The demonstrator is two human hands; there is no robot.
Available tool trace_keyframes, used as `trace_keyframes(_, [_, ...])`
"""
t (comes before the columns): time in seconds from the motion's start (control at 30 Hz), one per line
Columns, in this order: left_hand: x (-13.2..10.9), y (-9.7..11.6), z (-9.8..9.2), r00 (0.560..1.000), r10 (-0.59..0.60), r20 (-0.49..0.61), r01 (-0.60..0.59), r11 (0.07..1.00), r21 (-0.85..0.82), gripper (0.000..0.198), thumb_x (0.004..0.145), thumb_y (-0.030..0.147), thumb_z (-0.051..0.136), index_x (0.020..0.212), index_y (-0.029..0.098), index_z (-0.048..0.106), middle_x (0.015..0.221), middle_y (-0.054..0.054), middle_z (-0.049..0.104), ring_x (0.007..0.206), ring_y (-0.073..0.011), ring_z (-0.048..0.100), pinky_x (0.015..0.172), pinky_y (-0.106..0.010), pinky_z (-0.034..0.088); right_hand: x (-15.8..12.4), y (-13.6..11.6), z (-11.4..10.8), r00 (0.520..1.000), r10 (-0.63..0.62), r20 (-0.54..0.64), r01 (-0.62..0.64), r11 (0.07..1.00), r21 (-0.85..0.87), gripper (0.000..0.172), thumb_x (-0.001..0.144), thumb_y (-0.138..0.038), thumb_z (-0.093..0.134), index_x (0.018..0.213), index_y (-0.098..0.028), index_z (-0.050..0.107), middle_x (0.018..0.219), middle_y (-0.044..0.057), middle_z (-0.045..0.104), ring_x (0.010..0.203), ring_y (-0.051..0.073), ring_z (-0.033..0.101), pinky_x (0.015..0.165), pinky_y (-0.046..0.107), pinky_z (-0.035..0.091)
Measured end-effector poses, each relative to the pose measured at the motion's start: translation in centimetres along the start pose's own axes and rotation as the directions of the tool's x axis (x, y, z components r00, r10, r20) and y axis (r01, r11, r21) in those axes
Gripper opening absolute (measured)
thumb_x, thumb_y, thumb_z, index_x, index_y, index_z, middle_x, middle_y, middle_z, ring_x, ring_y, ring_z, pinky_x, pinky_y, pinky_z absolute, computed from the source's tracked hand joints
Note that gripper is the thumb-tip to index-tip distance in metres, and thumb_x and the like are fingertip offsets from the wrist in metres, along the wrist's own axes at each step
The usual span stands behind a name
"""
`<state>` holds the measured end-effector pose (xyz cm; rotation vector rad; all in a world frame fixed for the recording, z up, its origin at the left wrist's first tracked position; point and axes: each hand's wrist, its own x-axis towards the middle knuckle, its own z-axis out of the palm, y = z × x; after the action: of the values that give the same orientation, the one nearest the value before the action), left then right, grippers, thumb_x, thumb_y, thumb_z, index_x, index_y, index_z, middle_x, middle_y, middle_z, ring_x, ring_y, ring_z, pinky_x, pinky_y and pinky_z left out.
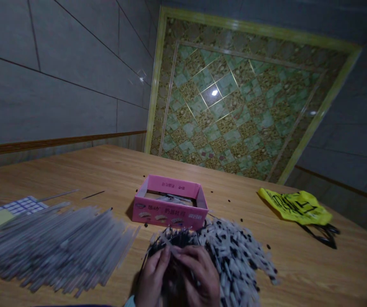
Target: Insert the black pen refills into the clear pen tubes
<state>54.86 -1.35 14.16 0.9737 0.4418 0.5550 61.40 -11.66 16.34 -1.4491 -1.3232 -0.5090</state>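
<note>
Both hands meet at the bottom middle of the view, over a heap of small grey-and-black pen parts (234, 256). My left hand (151, 279) has its fingers curled and pinched on a thin dark piece that I cannot make out. My right hand (199, 275) is curled beside it, fingertips touching the same spot. A wide pile of long clear pen tubes (52, 243) lies to the left. Just beyond the hands stands a pink cardboard box (170, 211) with a few pieces inside.
A yellow plastic bag (295, 207) with black print and dark handles lies at the right on the wooden table (84, 170). A printed sheet (20, 207) lies at the far left. Small black bits are scattered near the box. Grey tiled wall stands behind the table.
</note>
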Motion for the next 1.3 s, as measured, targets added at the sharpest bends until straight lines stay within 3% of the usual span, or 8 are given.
trace_keyframes(0.13, [0.8, -0.3, -0.3, 0.989, -0.120, 0.083, 0.134, 0.971, -0.197, 0.028, 0.066, 0.037, 0.068, 0.081, 0.014, 0.068, 0.063, -0.003, 0.066, 0.061, -0.0156, 0.058, 0.057, -0.024, 0.043, -0.8, 1.0, 0.4, 0.998, -0.061, 0.011, 0.061, 0.997, -0.038, 0.028, 0.084, -0.013, 0.050, 0.108, -0.022, 0.058, 0.087, 0.007, 0.059, 0.080, 0.019, 0.057, 0.064, 0.030, 0.049])
trace_keyframes(0.3, [1.3, -0.4, -0.8, 0.986, -0.158, 0.052, 0.164, 0.975, -0.149, 0.029, 0.060, 0.036, 0.074, 0.078, 0.014, 0.068, 0.059, 0.000, 0.065, 0.051, -0.0094, 0.051, 0.044, -0.018, 0.035, -1.4, 1.7, 0.1, 0.993, -0.097, 0.069, 0.098, 0.995, -0.023, 0.030, 0.083, -0.013, 0.048, 0.111, -0.019, 0.056, 0.091, 0.009, 0.060, 0.083, 0.020, 0.057, 0.067, 0.031, 0.048])
trace_keyframes(0.43, [1.5, -0.5, -1.0, 0.990, -0.139, 0.010, 0.139, 0.984, -0.116, 0.030, 0.060, 0.037, 0.073, 0.078, 0.013, 0.068, 0.061, -0.002, 0.066, 0.055, -0.0107, 0.054, 0.047, -0.019, 0.036, -1.3, 1.9, -1.0, 0.995, 0.094, 0.028, -0.090, 0.988, -0.122, 0.030, 0.082, -0.010, 0.045, 0.109, -0.020, 0.054, 0.091, 0.007, 0.061, 0.086, 0.019, 0.056, 0.073, 0.031, 0.046])
trace_keyframes(0.5, [1.5, -0.6, -1.1, 0.990, -0.144, -0.009, 0.142, 0.984, -0.103, 0.029, 0.063, 0.036, 0.071, 0.080, 0.013, 0.067, 0.066, -0.004, 0.068, 0.058, -0.0112, 0.055, 0.048, -0.019, 0.037, -1.2, 2.5, -2.0, 0.962, 0.271, -0.022, -0.266, 0.920, -0.289, 0.022, 0.083, -0.012, 0.046, 0.100, -0.021, 0.057, 0.090, 0.007, 0.061, 0.087, 0.020, 0.056, 0.076, 0.032, 0.044])
trace_keyframes(0.6, [1.6, -0.8, -1.2, 0.987, -0.162, -0.021, 0.159, 0.984, -0.084, 0.029, 0.065, 0.036, 0.069, 0.082, 0.013, 0.067, 0.068, -0.004, 0.069, 0.057, -0.0107, 0.055, 0.048, -0.019, 0.036, -1.1, 3.7, -3.8, 0.877, 0.477, -0.048, -0.420, 0.717, -0.556, 0.016, 0.082, -0.015, 0.048, 0.090, -0.020, 0.061, 0.087, 0.007, 0.061, 0.086, 0.022, 0.055, 0.074, 0.031, 0.042])
trace_keyframes(0.7, [1.5, -0.9, -1.2, 0.985, -0.173, -0.014, 0.172, 0.983, -0.063, 0.030, 0.068, 0.036, 0.067, 0.085, 0.012, 0.066, 0.069, -0.005, 0.068, 0.057, -0.0100, 0.055, 0.047, -0.018, 0.035, -1.3, 4.5, -5.0, 0.804, 0.594, -0.020, -0.440, 0.571, -0.693, 0.017, 0.079, -0.013, 0.050, 0.084, -0.022, 0.064, 0.083, 0.005, 0.061, 0.083, 0.021, 0.056, 0.069, 0.028, 0.041])
trace_keyframes(1.0, [1.4, -0.8, -1.2, 0.984, -0.172, -0.047, 0.169, 0.984, -0.056, 0.034, 0.068, 0.037, 0.067, 0.089, 0.011, 0.065, 0.069, -0.004, 0.067, 0.053, -0.0087, 0.052, 0.046, -0.018, 0.035, -1.8, 4.8, -4.3, 0.676, 0.737, 0.001, -0.365, 0.336, -0.868, 0.011, 0.071, -0.014, 0.057, 0.076, -0.019, 0.065, 0.080, 0.008, 0.064, 0.080, 0.024, 0.059, 0.063, 0.028, 0.039])
trace_keyframes(1.3, [1.5, -0.5, -1.0, 0.983, -0.171, -0.063, 0.165, 0.982, -0.093, 0.035, 0.065, 0.036, 0.070, 0.089, 0.012, 0.065, 0.066, -0.002, 0.066, 0.052, -0.0076, 0.051, 0.045, -0.017, 0.035, -1.8, 4.4, -4.4, 0.706, 0.708, 0.003, -0.323, 0.327, -0.888, 0.012, 0.073, -0.014, 0.051, 0.069, -0.018, 0.061, 0.074, 0.008, 0.065, 0.074, 0.023, 0.061, 0.061, 0.027, 0.038])
